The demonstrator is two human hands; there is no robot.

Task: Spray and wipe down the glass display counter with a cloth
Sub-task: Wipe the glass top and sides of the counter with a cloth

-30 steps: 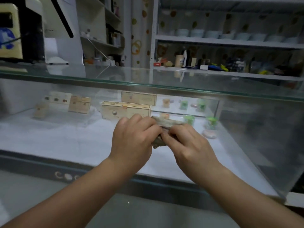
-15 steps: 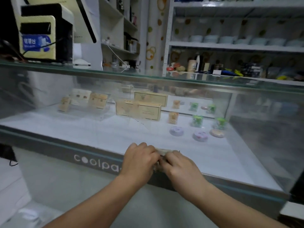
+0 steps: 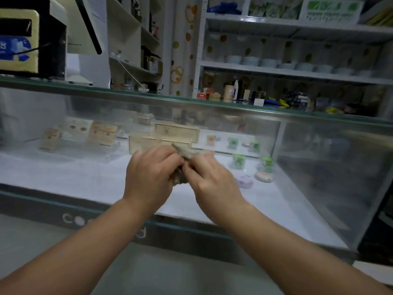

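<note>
Left hand (image 3: 148, 175) and right hand (image 3: 210, 179): both gripping crumpled grey-brown cloth (image 3: 187, 153), knuckles almost touching. Located at frame centre, before front pane of glass display counter (image 3: 319, 167). Raised from dark base strip (image 3: 42, 201) at lower centre since previous frame. More cloth now exposed above fingers. Pale wooden boxes (image 3: 176, 130) directly behind.

Long glass display counter (image 3: 234, 105), green-edged top: black-and-yellow boxy machine (image 3: 32, 39) and white monitor stand (image 3: 89, 67) at left end. Inside, white shelf floor (image 3: 63, 177) carries pale wooden boxes (image 3: 176, 130), small green jars (image 3: 238, 161), flat round lilac puck (image 3: 244, 181), pink oval puck (image 3: 263, 176) just beside.
</note>
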